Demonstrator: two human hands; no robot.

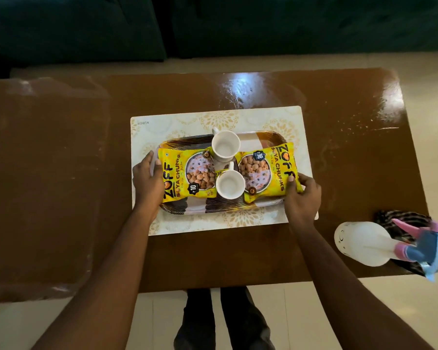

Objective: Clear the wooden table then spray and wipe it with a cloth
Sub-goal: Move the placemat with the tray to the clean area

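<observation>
Glossy wooden table (238, 258) before a dark sofa (263, 26), tray (187, 208) on a mat (213, 120) mid-table | spray bottle (359, 242) and cloth (400, 218) at right corner | left hand (147, 178) and right hand (302, 198) grip the tray's ends.

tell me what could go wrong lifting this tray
1. Two white cups stand loose on the tray, the nearer one seemingly on the yellow packets; a tilt could tip them.
2. The right hand has its thumb on a packet at the tray's end, so that grip might slip.
3. The spray bottle sits by the table near its right edge, close to the right forearm; it could get knocked off.
</observation>
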